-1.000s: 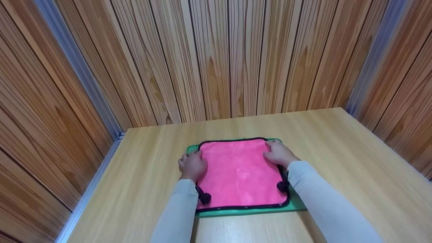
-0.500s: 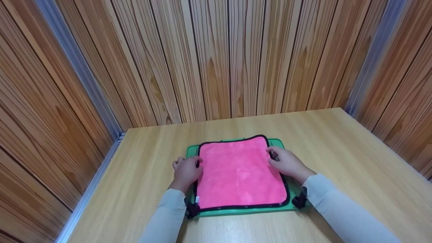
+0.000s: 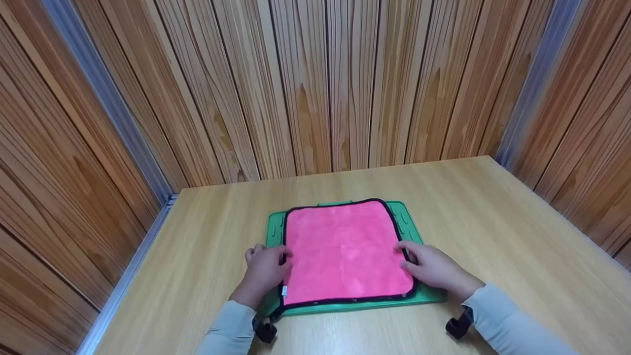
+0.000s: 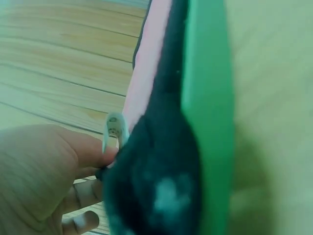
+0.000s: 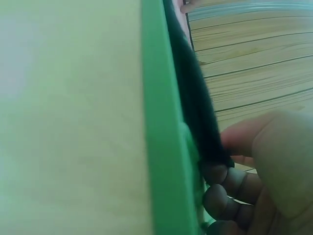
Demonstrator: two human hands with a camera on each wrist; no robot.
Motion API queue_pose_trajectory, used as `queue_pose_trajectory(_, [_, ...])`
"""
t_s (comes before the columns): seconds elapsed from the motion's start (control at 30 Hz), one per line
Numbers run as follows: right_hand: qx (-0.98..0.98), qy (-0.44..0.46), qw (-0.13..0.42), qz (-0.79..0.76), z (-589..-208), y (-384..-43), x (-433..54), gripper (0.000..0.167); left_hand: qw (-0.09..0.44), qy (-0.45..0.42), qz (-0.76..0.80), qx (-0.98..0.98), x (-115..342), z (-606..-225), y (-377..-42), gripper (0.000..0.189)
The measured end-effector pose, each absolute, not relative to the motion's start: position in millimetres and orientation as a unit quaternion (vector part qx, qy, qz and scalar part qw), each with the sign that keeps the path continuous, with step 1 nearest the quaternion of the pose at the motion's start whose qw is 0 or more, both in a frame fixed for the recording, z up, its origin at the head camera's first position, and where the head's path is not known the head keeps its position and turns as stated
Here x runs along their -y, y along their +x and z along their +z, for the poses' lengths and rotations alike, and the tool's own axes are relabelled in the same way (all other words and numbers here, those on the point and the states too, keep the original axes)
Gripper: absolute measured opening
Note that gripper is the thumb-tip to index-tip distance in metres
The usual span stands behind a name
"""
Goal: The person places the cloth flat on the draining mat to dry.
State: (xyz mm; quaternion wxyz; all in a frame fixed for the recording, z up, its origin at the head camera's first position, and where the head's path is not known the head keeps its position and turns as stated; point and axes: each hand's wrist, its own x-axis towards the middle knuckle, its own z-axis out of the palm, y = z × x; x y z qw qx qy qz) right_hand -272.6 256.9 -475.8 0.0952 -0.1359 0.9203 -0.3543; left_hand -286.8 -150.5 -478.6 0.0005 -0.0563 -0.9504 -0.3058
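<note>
A pink cloth point(image 3: 345, 251) with a black border is spread over a green tray-like board point(image 3: 408, 224) on the table. My left hand point(image 3: 263, 271) pinches the cloth's left edge between thumb and fingers, close to a small white label point(image 4: 115, 126). Opposite it, my right hand point(image 3: 436, 266) pinches the right edge; in the right wrist view the thumb and fingers close on the black border point(image 5: 200, 107). Green shows around the cloth, widest at the right and the upper left. Most of the board's surface is hidden under the cloth.
The wooden table point(image 3: 217, 222) extends around the board on all sides. Wood-plank walls point(image 3: 315, 88) rise behind it and at both sides, with metal posts in the corners. A black wrist device point(image 3: 459, 323) sits at each sleeve.
Both hands have slid down the cloth's side edges toward the near side. The far right corner of the cloth rose slightly, and more of the green board shows along the right.
</note>
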Motion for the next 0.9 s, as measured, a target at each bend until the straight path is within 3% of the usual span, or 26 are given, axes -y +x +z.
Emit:
queue_pose_trajectory(0.57, [-0.914,-0.147,0.122,-0.357,-482,-262,-265,0.044,-0.037,-0.011,-0.321,0.946,157,-480,-271,0.015])
queue_pose_trajectory(0.73, [-0.91,-0.142,0.133,-0.365,-477,-263,-265,0.048,-0.009,-0.027,-0.299,0.954,158,-476,-271,0.016])
queue_pose_trajectory(0.9, [-0.918,-0.12,0.128,-0.355,-460,-273,-264,0.049,0.026,-0.044,-0.265,0.963,153,-463,-278,0.03])
